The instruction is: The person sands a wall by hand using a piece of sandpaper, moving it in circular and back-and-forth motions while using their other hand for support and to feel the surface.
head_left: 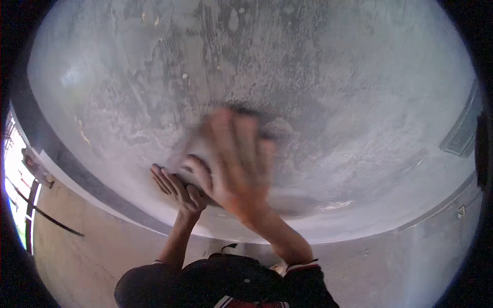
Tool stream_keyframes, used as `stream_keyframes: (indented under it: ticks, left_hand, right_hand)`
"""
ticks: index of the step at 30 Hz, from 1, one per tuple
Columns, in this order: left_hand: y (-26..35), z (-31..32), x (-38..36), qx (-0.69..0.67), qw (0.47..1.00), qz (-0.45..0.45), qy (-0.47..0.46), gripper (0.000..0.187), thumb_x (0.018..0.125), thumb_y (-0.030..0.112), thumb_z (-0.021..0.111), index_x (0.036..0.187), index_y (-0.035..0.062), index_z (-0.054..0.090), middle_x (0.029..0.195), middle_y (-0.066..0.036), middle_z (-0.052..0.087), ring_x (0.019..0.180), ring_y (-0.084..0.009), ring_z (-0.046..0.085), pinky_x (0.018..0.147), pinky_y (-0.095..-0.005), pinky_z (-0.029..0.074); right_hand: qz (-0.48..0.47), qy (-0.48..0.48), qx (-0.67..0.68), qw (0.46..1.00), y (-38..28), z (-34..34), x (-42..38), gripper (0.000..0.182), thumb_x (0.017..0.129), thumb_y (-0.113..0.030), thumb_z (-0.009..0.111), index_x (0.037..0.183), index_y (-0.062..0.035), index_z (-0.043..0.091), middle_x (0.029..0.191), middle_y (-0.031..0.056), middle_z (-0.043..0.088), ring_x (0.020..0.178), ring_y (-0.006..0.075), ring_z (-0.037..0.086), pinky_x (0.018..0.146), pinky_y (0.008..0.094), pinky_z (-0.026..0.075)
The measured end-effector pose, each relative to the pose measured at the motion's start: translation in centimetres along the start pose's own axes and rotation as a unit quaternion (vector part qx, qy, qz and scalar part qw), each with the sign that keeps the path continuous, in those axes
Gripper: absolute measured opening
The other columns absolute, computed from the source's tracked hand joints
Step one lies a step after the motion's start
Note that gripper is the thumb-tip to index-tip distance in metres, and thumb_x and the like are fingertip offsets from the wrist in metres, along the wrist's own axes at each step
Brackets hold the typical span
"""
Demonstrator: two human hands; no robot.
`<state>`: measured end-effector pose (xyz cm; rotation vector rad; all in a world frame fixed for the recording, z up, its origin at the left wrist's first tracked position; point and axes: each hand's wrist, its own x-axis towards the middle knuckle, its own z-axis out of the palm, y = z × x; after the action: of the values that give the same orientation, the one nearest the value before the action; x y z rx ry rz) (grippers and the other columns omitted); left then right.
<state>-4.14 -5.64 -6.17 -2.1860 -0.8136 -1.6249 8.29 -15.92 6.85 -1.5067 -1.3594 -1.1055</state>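
A large grey plastered wall (328, 92) with patchy, streaked marks fills most of the view. My right hand (233, 164) is pressed toward it near the middle, smeared by motion. Under its fingers and thumb is a flat grey sheet or pad (197, 146), too blurred to name exactly. Just left of it and lower, my left hand (179, 192) rests against the wall with fingers stretched out and nothing visible in it. The two hands are close together, and the right one partly overlaps the space beside the left thumb.
At the far left is a bright window opening (18, 190) with bars and a dark strip (59, 220) sticking inward. A dark rectangular panel (462, 126) sits on the wall at right. A small socket-like fitting (461, 210) shows lower right. The floor (354, 267) lies below.
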Motion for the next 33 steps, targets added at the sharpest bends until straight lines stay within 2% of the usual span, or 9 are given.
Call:
stream_keyframes:
  ticks: [4,7,10,15,17,20,22,29,33]
  left_hand:
    - [-1.5,0.1,0.6,0.039,0.999,-0.008,-0.003,0.06,0.089,0.025,0.027,0.135,-0.0105,0.01,0.138,-0.035,0.009,0.128,-0.0496,0.011,0.103,-0.0567,0.008]
    - [-0.3,-0.1,1.4,-0.01,1.0,0.004,0.024,0.06,0.09,0.028,0.026,0.134,-0.0106,0.013,0.137,-0.035,0.01,0.128,-0.0496,0.012,0.103,-0.0566,0.01]
    - [-0.4,0.0,1.2,-0.02,0.999,0.012,0.038,0.06,0.089,0.028,0.027,0.134,-0.0105,0.014,0.137,-0.035,0.011,0.128,-0.0494,0.012,0.103,-0.0562,0.009]
    - [-1.4,0.2,0.0,-0.033,0.999,0.021,0.024,0.065,0.088,0.034,0.029,0.136,-0.007,0.014,0.138,-0.034,0.013,0.128,-0.0503,0.01,0.102,-0.0592,0.007]
    - [-2.3,0.9,-2.1,-0.039,0.999,0.023,0.005,0.066,0.088,0.037,0.031,0.136,-0.0048,0.015,0.138,-0.033,0.013,0.128,-0.0501,0.011,0.102,-0.0587,0.008]
    - [-4.1,-0.5,0.4,-0.104,0.988,0.086,0.07,0.064,0.085,0.044,0.036,0.131,0.0009,0.03,0.138,-0.031,0.019,0.127,-0.0485,0.017,0.101,-0.0581,0.011]
    - [-5.5,-0.9,-0.5,0.003,0.995,0.098,0.001,0.057,0.085,0.043,0.037,0.123,0.0008,0.041,0.133,-0.032,0.027,0.126,-0.0488,0.021,0.1,-0.0588,0.013]
    - [-7.9,0.0,-1.4,-0.041,0.996,0.055,0.049,0.049,0.084,0.036,0.037,0.123,0.0077,0.044,0.131,-0.031,0.032,0.125,-0.0485,0.022,0.101,-0.0588,0.009]
    - [-8.5,0.2,-1.4,-0.06,0.995,0.056,0.062,0.051,0.084,0.038,0.036,0.124,0.0087,0.045,0.13,-0.031,0.034,0.125,-0.0472,0.023,0.103,-0.0574,0.008]
  right_hand:
    - [-0.095,0.026,-0.048,0.994,0.2,0.4,1.3,0.051,0.08,-0.049,0.052,0.113,-0.0108,0.058,0.133,0.0,0.043,0.129,0.0279,0.028,0.106,0.048,0.004]
    - [0.109,0.021,-0.077,0.991,3.6,-5.2,3.5,0.05,0.088,-0.033,0.047,0.125,0.0002,0.044,0.14,0.0196,0.027,0.13,0.0369,0.021,0.106,0.0512,0.003]
    - [0.145,0.196,-0.065,0.968,4.8,-5.7,6.2,0.047,0.089,-0.024,0.045,0.125,0.0053,0.039,0.139,0.0284,0.019,0.13,0.0415,0.018,0.104,0.056,0.006]
    - [0.062,0.027,-0.006,0.998,-2.3,0.2,6.6,0.046,0.086,-0.034,0.051,0.119,-0.0008,0.051,0.135,0.0232,0.031,0.128,0.0394,0.025,0.103,0.0559,0.013]
    - [-0.128,0.054,-0.039,0.989,-5.4,3.5,5.0,0.049,0.082,-0.041,0.054,0.113,-0.0035,0.057,0.134,0.0222,0.035,0.128,0.0389,0.025,0.103,0.0562,0.012]
    - [-0.113,-0.002,-0.07,0.991,-6.3,3.9,2.4,0.057,0.081,-0.041,0.054,0.12,-0.0008,0.05,0.136,0.0223,0.032,0.13,0.0379,0.021,0.104,0.0557,0.01]
    - [0.061,-0.006,-0.106,0.993,-5.9,1.1,1.5,0.062,0.082,-0.038,0.052,0.13,-0.0016,0.038,0.14,0.0183,0.027,0.131,0.036,0.021,0.104,0.0524,0.012]
    - [0.136,0.215,-0.122,0.959,-5.6,1.1,9.2,0.05,0.089,-0.02,0.043,0.129,0.0086,0.031,0.137,0.0316,0.02,0.128,0.0447,0.019,0.103,0.0547,0.015]
    - [0.015,-0.001,-0.123,0.992,-11.9,4.9,7.6,0.047,0.086,-0.018,0.048,0.123,0.0101,0.039,0.134,0.0345,0.024,0.127,0.0465,0.022,0.101,0.0556,0.019]
